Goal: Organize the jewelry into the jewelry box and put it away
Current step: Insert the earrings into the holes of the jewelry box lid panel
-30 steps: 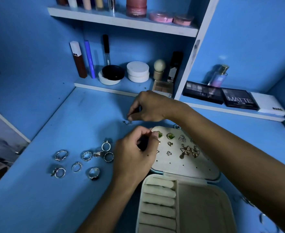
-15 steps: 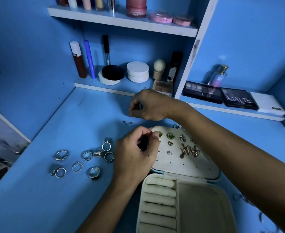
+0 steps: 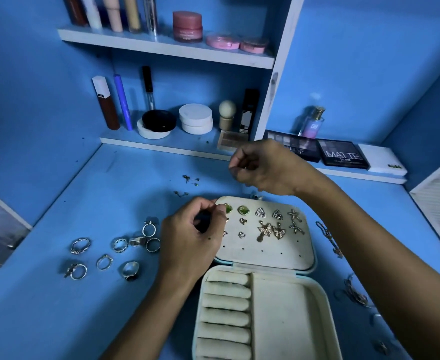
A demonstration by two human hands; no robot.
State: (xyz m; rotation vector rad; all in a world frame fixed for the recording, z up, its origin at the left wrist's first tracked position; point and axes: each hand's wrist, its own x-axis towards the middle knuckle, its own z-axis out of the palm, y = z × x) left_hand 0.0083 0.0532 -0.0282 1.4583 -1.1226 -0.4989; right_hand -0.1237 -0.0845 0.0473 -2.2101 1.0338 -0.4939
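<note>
Blue desk (image 3: 115, 320) w/ rings (image 3: 104, 262), jewelry box (image 3: 265, 294).

The open cream velvet jewelry box (image 3: 286, 302) lies on the blue counter (image 3: 57, 320); loose silver rings (image 3: 115, 253) lie left of it, small stud earrings (image 3: 187, 184) behind.

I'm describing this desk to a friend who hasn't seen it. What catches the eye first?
The open cream jewelry box in the middle, its lid panel studded with earrings. Both hands work over it: the left hand at the panel's left edge, the right hand raised behind it. Silver rings lie scattered on the blue desk to the left.
</note>
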